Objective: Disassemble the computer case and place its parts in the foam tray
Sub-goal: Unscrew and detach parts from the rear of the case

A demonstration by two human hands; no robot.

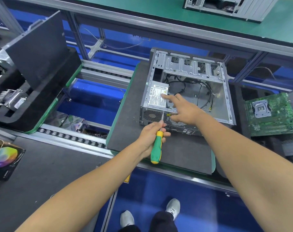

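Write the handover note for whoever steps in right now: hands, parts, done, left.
Left hand grips the screwdriver, tip at the rear edge of the case beside the power supply.
Right hand is open, fingers resting on the power supply's top.
Case lies open on the dark mat. Motherboard is already out, lying to the right.
Left: free the power supply, pull the cables, place the parts in the foam tray at left.
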